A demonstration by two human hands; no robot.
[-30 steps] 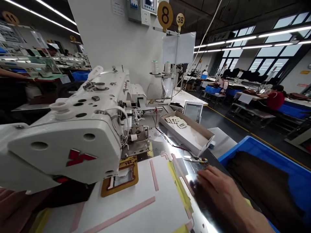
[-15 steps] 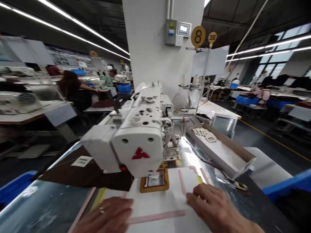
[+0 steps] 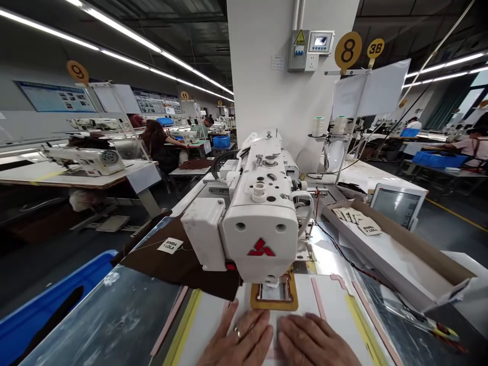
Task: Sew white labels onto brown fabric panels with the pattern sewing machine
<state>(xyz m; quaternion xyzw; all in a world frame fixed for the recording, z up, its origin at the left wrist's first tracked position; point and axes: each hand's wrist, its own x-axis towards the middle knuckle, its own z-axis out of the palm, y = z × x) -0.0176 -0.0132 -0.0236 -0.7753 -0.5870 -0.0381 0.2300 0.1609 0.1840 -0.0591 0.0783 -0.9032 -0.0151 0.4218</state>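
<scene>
My left hand (image 3: pixel 238 339) lies flat, fingers spread, on the white template sheet (image 3: pixel 331 310) just below the orange clamp frame (image 3: pixel 273 297); a ring is on one finger. My right hand (image 3: pixel 312 341) rests flat beside it, the two almost touching. Neither hand holds anything. The white sewing machine (image 3: pixel 261 223) with a red logo stands directly beyond the hands, its head over the clamp frame. A brown fabric piece (image 3: pixel 179 264) with a sewn white label (image 3: pixel 170 245) lies left of the machine.
A long cardboard tray (image 3: pixel 404 254) with several labels sits at the right, a small screen (image 3: pixel 398 206) behind it. Snips (image 3: pixel 438 328) lie at the right table edge. A blue bin (image 3: pixel 49 300) is at lower left. Other workers sit at distant tables.
The view swung left, centring the machine. My right hand moved left from the table's right side onto the white sheet, and my left hand came in beside it; both now lie close together.
</scene>
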